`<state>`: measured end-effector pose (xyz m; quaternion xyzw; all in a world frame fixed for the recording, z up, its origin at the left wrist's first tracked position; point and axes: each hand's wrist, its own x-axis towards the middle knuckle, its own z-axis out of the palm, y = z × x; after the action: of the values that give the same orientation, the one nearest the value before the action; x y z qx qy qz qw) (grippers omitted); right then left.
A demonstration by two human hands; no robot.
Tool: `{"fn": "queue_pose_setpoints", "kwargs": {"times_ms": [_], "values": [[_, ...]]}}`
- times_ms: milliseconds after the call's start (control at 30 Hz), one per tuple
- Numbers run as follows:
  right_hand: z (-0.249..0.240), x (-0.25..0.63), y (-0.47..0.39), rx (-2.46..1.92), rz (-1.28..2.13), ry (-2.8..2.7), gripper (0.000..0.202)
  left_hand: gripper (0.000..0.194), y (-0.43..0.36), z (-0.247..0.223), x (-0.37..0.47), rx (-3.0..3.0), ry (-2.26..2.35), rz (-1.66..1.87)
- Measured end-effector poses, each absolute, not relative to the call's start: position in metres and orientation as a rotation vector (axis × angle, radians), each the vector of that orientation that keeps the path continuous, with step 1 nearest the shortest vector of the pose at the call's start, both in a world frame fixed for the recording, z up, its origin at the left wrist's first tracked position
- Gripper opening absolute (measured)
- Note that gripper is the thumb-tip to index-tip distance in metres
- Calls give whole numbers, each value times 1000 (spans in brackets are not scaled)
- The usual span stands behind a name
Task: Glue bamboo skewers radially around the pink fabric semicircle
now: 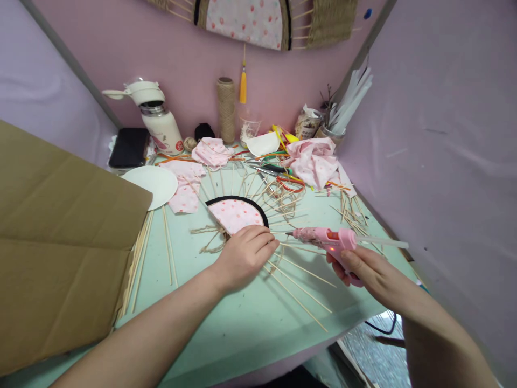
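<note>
My left hand (247, 256) is closed over the lower right part of a half-circle (238, 212) covered in pink dotted fabric with a black curved border. Its fingertips are partly hidden. Thin wooden sticks (301, 267) fan out from the curved edge, and some twine (208, 241) lies by the left side. In my right hand (369, 269) is a pink hot glue gun (327, 237) with a lit orange light and a glue stick (383, 242) in its back. Its nozzle points left, close to the sticks beside my left hand.
Cardboard (64, 231) stands at left, by loose sticks (139, 264) and a white disc (155, 186). Behind are an open bottle (163, 129), a phone (129, 148), a twine spool (226, 110), scissors (288, 185), pink cloth (313, 161) and a cup of glue sticks (333, 132).
</note>
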<state>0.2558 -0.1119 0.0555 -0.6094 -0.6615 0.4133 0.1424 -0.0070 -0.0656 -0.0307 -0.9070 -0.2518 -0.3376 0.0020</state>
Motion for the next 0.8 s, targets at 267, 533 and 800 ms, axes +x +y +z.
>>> {"fn": "queue_pose_setpoints", "kwargs": {"times_ms": [267,533,800], "values": [[55,256,-111,-1756,1200,-1942,58,21,-66,-30,-7,-2835,-796,-1037],[54,257,-111,-1729,1209,-1958,57,20,-66,-30,-6,-2820,-792,-1050],[52,259,-111,-1750,1222,-1978,58,19,-66,-30,-6,-2826,-782,-1044]]}}
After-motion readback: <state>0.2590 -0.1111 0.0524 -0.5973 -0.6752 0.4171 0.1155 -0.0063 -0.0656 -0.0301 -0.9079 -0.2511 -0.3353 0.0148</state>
